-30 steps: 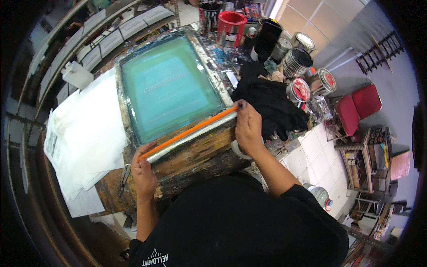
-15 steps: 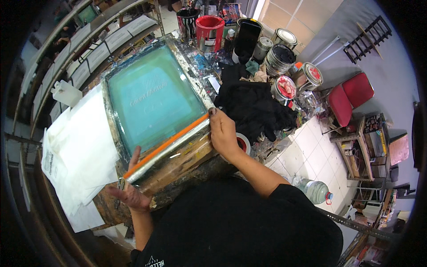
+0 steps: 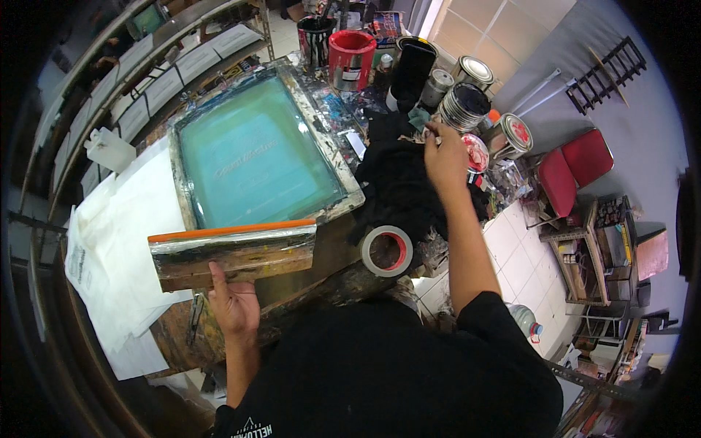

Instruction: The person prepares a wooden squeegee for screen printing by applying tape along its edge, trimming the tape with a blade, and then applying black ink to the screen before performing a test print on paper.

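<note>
Across our stained worktop (image 3: 174, 321), white sheets (image 3: 124, 233) lie beside a framed mesh screen (image 3: 255, 157), and paint cans (image 3: 465, 102) crowd the far right. Our left hand (image 3: 234, 306) grasps the orange-edged squeegee (image 3: 234, 257) from below, just in front of the screen's near end. Our right hand (image 3: 445, 157) reaches past black cloth (image 3: 394, 179) to the cans, fingers bunched; we cannot tell whether they pinch anything. We judge the step to be a 1-handed hold while the other hand reaches; the next move would call for a sure pinch there and a steady squeegee.
</note>
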Demonstrator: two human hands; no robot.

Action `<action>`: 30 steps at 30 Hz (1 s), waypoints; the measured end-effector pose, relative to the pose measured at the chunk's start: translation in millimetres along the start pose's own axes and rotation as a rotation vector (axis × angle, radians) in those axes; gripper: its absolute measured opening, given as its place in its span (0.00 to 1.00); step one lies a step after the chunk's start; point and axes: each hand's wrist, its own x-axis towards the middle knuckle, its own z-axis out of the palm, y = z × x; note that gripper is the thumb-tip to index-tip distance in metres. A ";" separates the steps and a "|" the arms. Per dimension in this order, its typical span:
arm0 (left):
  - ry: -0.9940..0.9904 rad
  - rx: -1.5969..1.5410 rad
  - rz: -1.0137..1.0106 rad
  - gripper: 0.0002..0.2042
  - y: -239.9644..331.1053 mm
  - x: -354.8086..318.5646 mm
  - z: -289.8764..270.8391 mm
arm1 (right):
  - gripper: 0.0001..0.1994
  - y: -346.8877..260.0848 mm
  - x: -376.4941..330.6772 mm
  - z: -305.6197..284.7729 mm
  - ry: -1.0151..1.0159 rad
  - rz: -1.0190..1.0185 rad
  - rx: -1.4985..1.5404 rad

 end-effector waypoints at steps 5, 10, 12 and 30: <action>0.050 0.033 -0.005 0.18 -3.5 -0.2 8.4 | 0.11 7.6 46.3 34.2 -0.216 -0.207 0.031; 0.052 0.007 -0.021 0.17 -7.2 2.4 14.5 | 0.12 -25.1 63.0 76.2 -0.381 -0.291 -0.392; 0.043 0.025 -0.067 0.16 -3.3 3.6 26.8 | 0.10 -23.6 69.1 79.0 -0.441 -0.329 -0.462; -0.011 0.340 0.046 0.18 -15.2 31.3 63.1 | 0.12 -45.4 1.4 -116.9 -0.085 0.109 1.172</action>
